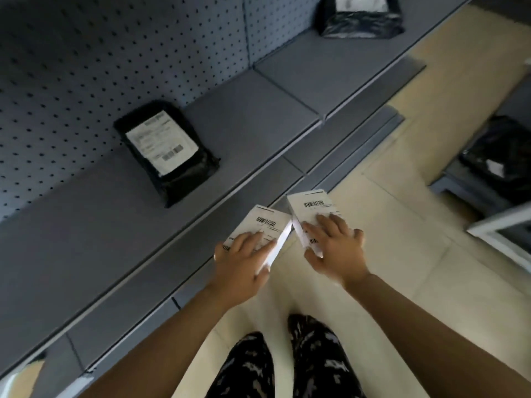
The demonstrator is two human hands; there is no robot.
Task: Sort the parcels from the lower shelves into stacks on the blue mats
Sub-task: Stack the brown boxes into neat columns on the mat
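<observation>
My left hand [242, 261] grips a small white box parcel [265, 224] with a barcode label, held just past the front edge of the grey shelf [115, 231]. My right hand [334, 244] grips a second white box parcel [309, 206] right beside the first, over the floor. A black poly-bag parcel [166, 150] with a white label lies on the shelf to the left. Another black bag parcel [360, 17] sits further along the shelf at the top. No blue mat is in view.
A pegboard back wall [86, 58] rises behind the shelf. A lower shelf ledge [339, 150] juts out under it. Beige tiled floor [416, 254] spreads to the right, where a black bag [502, 150] rests on a low grey stand next to a white frame [505, 234]. My legs show below.
</observation>
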